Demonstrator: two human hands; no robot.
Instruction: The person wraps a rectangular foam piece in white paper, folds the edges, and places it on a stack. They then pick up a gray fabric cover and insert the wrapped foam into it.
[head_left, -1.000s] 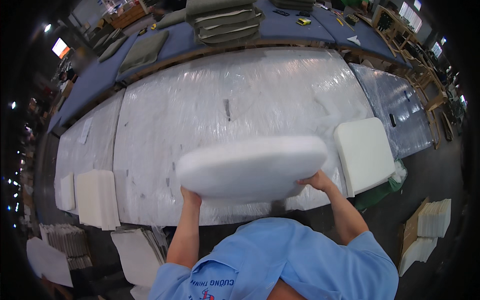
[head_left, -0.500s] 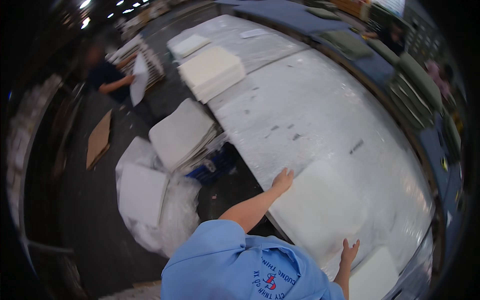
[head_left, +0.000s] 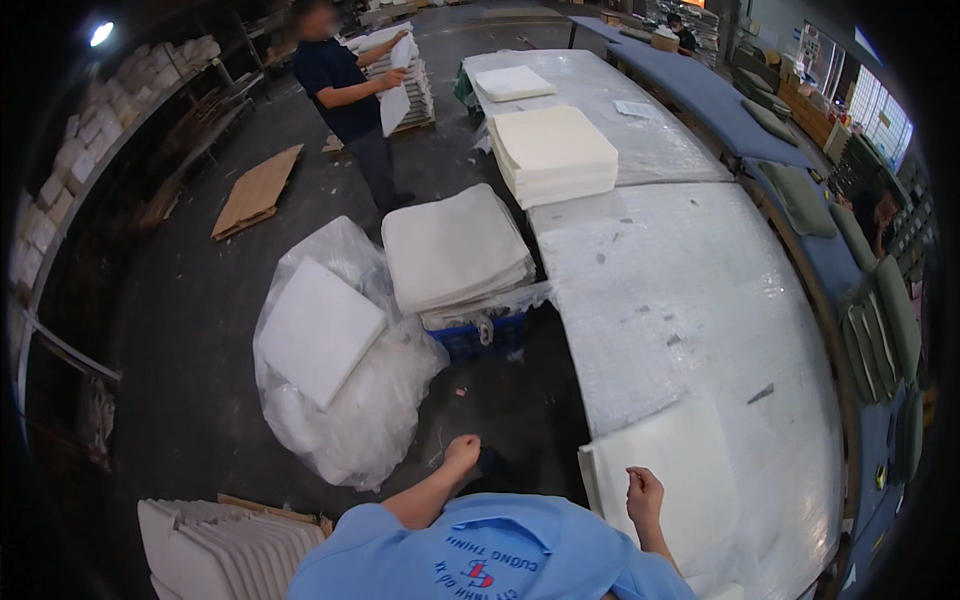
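Note:
My left hand [head_left: 463, 452] hangs over the dark floor, between the plastic-wrapped bundle and the table, its fingers curled in and no object showing in them. Above the near end of the table my right hand [head_left: 645, 490] is also closed, with nothing visible in its grasp. Beneath and beside it lies a white square foam pad [head_left: 690, 460], flat on the plastic-covered table [head_left: 680, 300]. Left of the table, a stack of off-white pads [head_left: 455, 245] rests on a blue crate [head_left: 475, 338]. Another white pad [head_left: 322, 330] lies on the clear plastic bundle [head_left: 350, 435].
Cream foam blocks [head_left: 555, 150] are piled at the table's far left edge. A person [head_left: 345, 95] stands beyond, holding a white sheet. Cardboard [head_left: 258, 192] lies on the floor. Pads [head_left: 225, 550] stand in a row at lower left. Green cushions [head_left: 870, 340] line a blue bench.
My left hand has left the pad's edge and swung out over the floor. My right hand has closed from spread fingers. The view has turned, showing more of the left side.

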